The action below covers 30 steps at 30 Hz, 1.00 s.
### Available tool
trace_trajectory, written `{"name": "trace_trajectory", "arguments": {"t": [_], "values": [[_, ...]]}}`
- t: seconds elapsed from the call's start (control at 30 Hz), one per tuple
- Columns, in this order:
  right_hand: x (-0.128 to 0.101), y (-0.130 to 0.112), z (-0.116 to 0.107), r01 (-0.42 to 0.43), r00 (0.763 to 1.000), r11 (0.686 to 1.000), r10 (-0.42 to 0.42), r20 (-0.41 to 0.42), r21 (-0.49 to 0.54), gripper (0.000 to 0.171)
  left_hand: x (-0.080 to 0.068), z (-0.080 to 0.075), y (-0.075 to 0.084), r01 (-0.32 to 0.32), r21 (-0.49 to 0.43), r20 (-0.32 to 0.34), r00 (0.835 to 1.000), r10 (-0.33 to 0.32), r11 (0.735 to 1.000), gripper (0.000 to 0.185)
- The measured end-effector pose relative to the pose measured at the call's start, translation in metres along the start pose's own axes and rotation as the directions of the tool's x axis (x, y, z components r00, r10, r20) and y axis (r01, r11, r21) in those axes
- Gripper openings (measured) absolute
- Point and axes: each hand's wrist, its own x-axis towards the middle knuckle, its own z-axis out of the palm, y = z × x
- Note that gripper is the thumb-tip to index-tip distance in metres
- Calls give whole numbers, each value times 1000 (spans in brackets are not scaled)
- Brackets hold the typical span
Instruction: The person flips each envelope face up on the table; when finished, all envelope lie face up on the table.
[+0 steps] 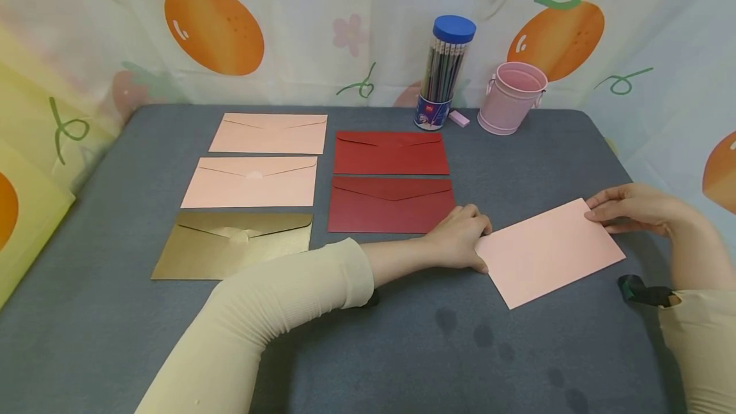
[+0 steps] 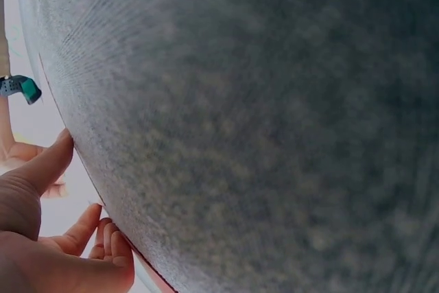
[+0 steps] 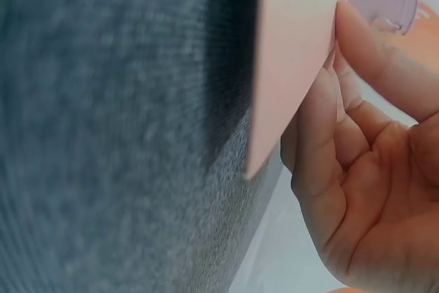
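My right hand [image 1: 641,206] pinches the upper right corner of a pale pink envelope [image 1: 550,253], thumb on one face and fingers behind. That envelope lies slanted, its plain side up, and its near right corner stands off the tabletop [image 3: 123,128] over a shadow. At the opposite end, my left hand [image 1: 459,238] touches the left corner with thumb and fingertips spread apart. In the left wrist view the left thumb [image 2: 51,159] and fingertips reach down to the cloth. Just beyond this hand lies a dark red envelope [image 1: 391,206], flap side up, partly covered by the hand.
A brighter red envelope [image 1: 391,153] lies behind the dark red one. Left of them are two pink envelopes [image 1: 270,134] and a gold envelope [image 1: 213,254], partly under the left sleeve. A pencil tub [image 1: 443,75], an eraser [image 1: 459,119] and a pink bucket [image 1: 510,101] stand at the back.
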Motion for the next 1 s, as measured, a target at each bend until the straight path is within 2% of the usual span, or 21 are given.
{"name": "trace_trajectory", "arguments": {"t": [0.17,0.47,0.57,0.63,0.67,0.77,0.83,0.93,1.0], "values": [[0,0,1,24,1000,1000,-24,-20,-2,43,1,-1,1,6,-2,9,1000,-6,1000,52],[2,0,0,49,998,998,-47,-31,45,13,7,-3,-4,-10,-89,-15,1000,9,996,45],[2,0,0,48,999,997,-46,-29,59,7,7,-5,-6,0,-171,-13,1000,-2,985,43],[3,0,-1,51,999,996,-49,-25,75,5,7,-6,-8,18,-269,-5,1000,-20,963,43],[3,0,-1,51,999,995,-50,-23,85,4,7,-7,-9,31,-322,0,999,-33,946,43],[4,2,-2,58,998,991,-56,-22,119,8,8,-8,-12,75,-486,15,997,-78,871,43],[4,3,-3,66,998,988,-63,-25,141,13,9,-9,-15,101,-584,21,994,-109,805,44],[4,6,-3,71,997,983,-65,-41,170,18,10,-10,-16,137,-729,30,985,-169,671,47],[4,7,-4,78,996,978,-69,-51,192,19,10,-12,-16,148,-813,31,977,-212,563,45]]}}
